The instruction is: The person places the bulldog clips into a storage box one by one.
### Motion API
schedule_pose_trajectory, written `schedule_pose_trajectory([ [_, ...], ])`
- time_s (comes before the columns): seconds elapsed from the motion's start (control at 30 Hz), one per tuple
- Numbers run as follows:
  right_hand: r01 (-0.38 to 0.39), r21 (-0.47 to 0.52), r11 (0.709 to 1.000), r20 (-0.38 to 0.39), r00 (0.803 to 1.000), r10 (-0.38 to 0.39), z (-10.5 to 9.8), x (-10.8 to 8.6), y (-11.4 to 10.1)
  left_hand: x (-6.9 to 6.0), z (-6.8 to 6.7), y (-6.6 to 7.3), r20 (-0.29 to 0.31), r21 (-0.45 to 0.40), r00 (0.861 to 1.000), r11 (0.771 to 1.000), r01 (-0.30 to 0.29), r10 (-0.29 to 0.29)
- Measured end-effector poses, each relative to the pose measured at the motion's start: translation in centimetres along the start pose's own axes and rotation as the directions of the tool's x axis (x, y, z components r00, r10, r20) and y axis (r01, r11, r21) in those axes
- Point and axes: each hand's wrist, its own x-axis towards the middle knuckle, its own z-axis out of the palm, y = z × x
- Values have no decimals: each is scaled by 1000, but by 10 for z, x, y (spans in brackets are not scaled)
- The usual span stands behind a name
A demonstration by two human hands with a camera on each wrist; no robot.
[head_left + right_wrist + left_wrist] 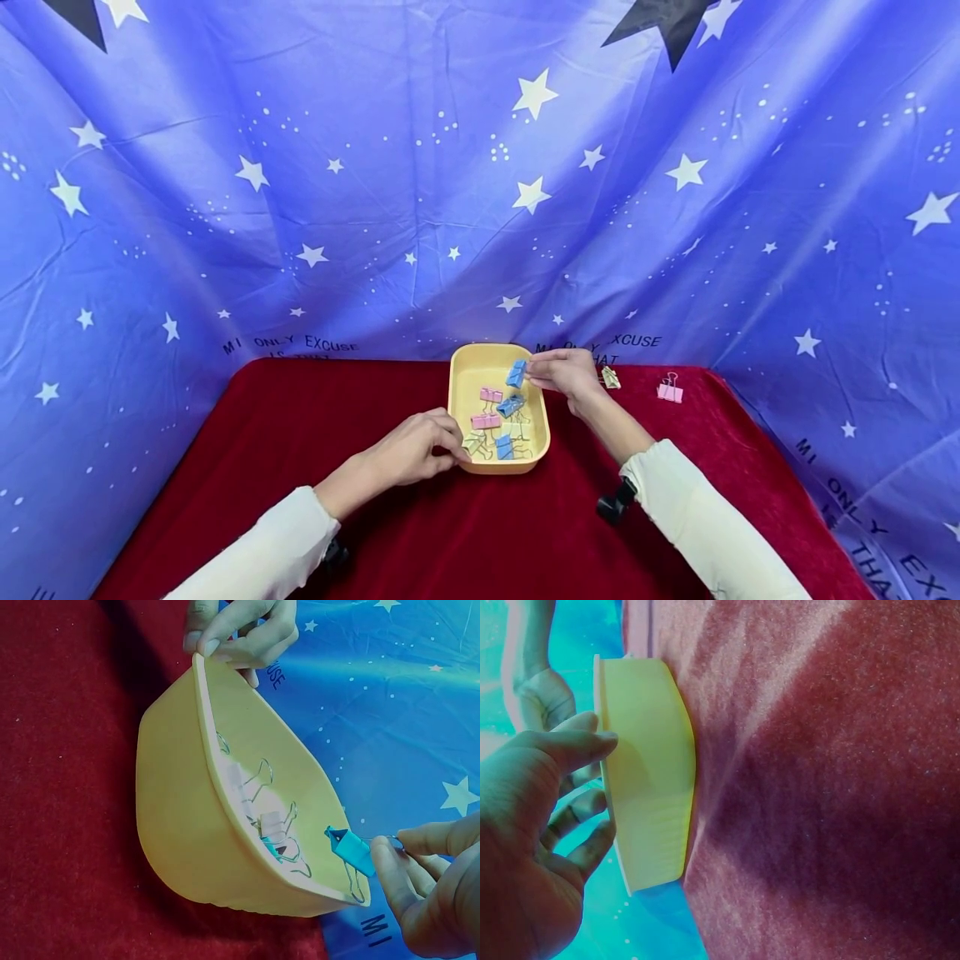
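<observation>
A yellow plastic bin (498,468) stands on the red cloth. My left hand (416,446) pinches its rim at the near left corner, thumb outside. My right hand (568,375) holds a blue binder clip (516,373) by a wire handle, over the bin's far right part; the right wrist view shows the same clip (352,851) between thumb and fingers, beside the rim. Inside lie several binder clips: pink ones (485,421), blue ones (505,447) and pale yellow ones (476,442).
Right of the bin, near the cloth's far edge, lie a pale yellow binder clip (611,378), partly behind my right hand, and a pink binder clip (670,390). The red cloth (300,433) covers the table. A blue star-printed curtain (420,183) hangs behind and at both sides.
</observation>
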Motion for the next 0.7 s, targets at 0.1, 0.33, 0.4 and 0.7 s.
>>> schedule_pose_trajectory([
  [0.1,-8,-5,1000,-9,1000,8,3,3,0,0,0,0,-1,-1,1000,1000,0,0],
  [0.33,-16,-10,1000,-14,1000,16,9,5,-1,0,0,1,-3,4,1000,1000,-6,6],
  [0.4,-11,-16,1000,-15,1000,11,11,6,-1,0,0,1,-4,6,1000,1000,-7,7],
  [0.7,-17,-17,1000,-16,1000,17,20,10,-1,0,0,0,-6,0,1000,1000,-9,9],
])
